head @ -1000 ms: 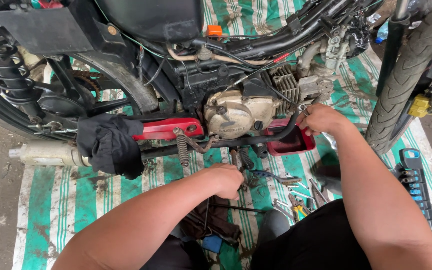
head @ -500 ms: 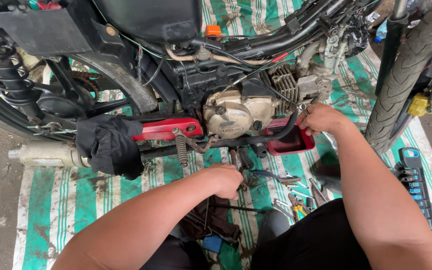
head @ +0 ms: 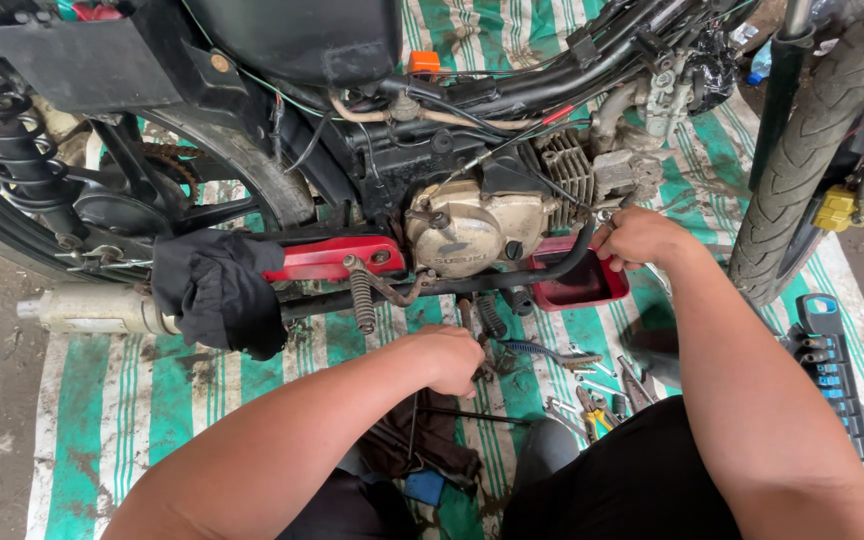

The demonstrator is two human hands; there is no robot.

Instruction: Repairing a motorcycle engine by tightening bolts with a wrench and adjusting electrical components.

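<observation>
A motorcycle stands across the top of the head view, its dull gold engine case (head: pixel 467 235) in the middle. My left hand (head: pixel 447 358) is a closed fist low under the engine, by the footpeg bar (head: pixel 482 315); what it grips is hidden. My right hand (head: pixel 642 238) is closed on something small at the engine's right side, just under the finned cylinder (head: pixel 567 180) and above a red drain tray (head: pixel 582 280). The item in its fingers cannot be made out.
A black rag (head: pixel 217 290) drapes the exhaust pipe (head: pixel 92 310). Loose wrenches and pliers (head: pixel 592 395) lie on the green striped mat (head: pixel 172 390). A socket rail (head: pixel 832 360) rests at right beside the front tyre (head: pixel 802 150). The rear wheel and spring (head: pixel 2 130) fill the left.
</observation>
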